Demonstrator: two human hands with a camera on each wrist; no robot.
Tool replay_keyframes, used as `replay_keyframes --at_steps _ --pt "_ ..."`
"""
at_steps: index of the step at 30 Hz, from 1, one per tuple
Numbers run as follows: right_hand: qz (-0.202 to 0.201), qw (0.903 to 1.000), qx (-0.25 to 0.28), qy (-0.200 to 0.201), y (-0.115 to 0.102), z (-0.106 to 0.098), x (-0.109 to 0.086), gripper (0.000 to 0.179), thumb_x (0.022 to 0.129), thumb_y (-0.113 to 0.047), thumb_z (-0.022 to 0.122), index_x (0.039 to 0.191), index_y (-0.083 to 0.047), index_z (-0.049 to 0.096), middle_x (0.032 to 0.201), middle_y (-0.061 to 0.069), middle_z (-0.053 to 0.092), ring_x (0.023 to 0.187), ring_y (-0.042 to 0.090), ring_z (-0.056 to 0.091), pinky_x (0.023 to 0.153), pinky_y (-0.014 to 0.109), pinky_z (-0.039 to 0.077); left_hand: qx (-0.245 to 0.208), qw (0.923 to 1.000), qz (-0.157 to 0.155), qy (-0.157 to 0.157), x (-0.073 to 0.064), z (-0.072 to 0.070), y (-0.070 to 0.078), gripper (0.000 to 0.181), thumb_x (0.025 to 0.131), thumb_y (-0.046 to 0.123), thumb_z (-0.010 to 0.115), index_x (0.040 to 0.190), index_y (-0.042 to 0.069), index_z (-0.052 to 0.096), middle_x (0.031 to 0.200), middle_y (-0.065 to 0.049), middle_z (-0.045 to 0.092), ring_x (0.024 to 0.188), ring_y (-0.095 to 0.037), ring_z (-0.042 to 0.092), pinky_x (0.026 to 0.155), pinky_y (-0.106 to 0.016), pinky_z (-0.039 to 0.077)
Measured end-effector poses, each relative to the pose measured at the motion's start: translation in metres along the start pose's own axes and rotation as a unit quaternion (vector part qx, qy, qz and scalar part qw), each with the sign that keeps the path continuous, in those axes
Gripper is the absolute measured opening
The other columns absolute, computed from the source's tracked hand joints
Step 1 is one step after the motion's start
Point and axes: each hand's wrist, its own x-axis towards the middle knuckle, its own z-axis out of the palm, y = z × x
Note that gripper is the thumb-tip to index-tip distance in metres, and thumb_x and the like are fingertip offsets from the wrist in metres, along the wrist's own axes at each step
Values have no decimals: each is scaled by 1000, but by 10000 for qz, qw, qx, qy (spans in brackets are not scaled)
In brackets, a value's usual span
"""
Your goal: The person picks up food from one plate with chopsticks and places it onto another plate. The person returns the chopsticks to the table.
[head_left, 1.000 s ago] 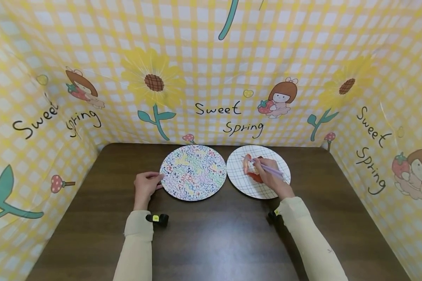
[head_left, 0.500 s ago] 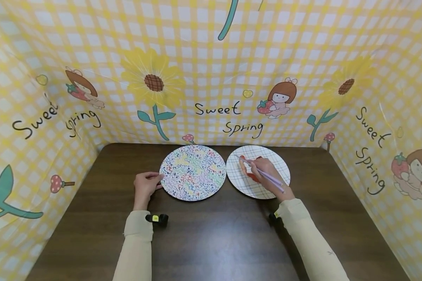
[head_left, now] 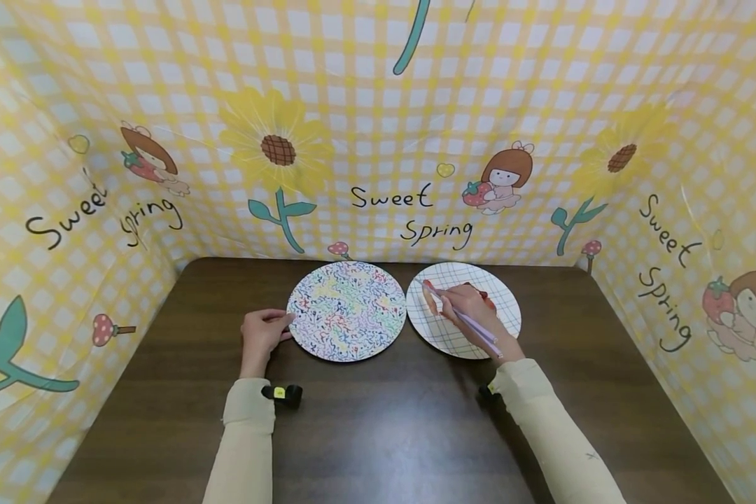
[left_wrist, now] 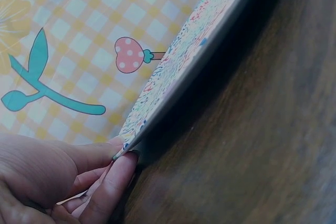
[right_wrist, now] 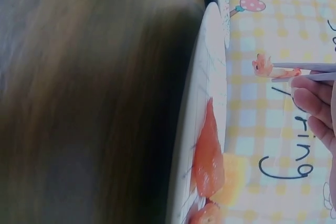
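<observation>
My left hand [head_left: 263,339] pinches the left rim of a round plate [head_left: 346,311] speckled in many colours. Thumb on top and fingers underneath show at that rim in the left wrist view. Over a white plate with a blue grid [head_left: 447,341], my right hand [head_left: 472,311] holds a pair of pale purple chopsticks [head_left: 481,332]. Between their tips is an orange-and-white piece that looks like a shrimp [right_wrist: 262,66], raised above the grid plate in the right wrist view. On that plate lies a glossy orange slice [right_wrist: 209,156], partly hidden by my hand in the head view.
Another orange-red piece [right_wrist: 206,214] and a yellow piece [right_wrist: 233,179] lie by the slice. The two plates sit side by side near the back of the dark wooden table [head_left: 378,434]. A yellow checked cloth [head_left: 378,126] walls in the back and sides.
My right hand has moved the chopsticks and the shrimp-like piece left across the grid plate, uncovering orange pieces on its right. My left hand stays at the speckled plate's rim.
</observation>
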Motion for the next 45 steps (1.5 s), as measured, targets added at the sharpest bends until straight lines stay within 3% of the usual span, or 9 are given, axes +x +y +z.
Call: replay_keyframes --at_steps 5,14,23,30,45 --pt "21 10000 95 -16 -5 4 2 20 95 1 57 104 6 74 99 17 75 92 34 67 84 47 56 -2 10000 22 -22 1 1 0 33 94 10 73 119 -10 68 112 -26 70 73 -7 69 65 -22 63" --pt "-8 9997 78 -244 -13 13 8 23 98 -4 56 108 3 75 98 13 74 92 30 66 85 44 55 30 10000 52 8 1 0 -1 32 95 10 73 119 -10 68 112 -25 70 73 -7 70 65 -22 63" --pt "35 9978 503 -437 -30 17 19 24 97 1 59 116 4 73 102 17 73 95 30 67 88 44 57 -202 9998 14 -34 1 0 0 31 95 8 72 119 -11 68 112 -26 70 73 -7 71 66 -24 63" --pt "-43 9967 554 -595 -33 28 28 17 98 0 60 105 2 74 97 13 74 93 29 65 88 43 55 -144 9999 45 -3 3 0 2 30 95 9 73 118 -10 68 111 -25 70 73 -6 70 66 -23 63" --pt "-545 9970 537 -152 -30 54 37 19 90 5 64 106 7 74 85 14 72 75 26 66 74 42 56 -111 9999 -48 -57 3 -2 4 31 94 10 73 118 -9 69 112 -25 70 76 -9 71 66 -23 63"
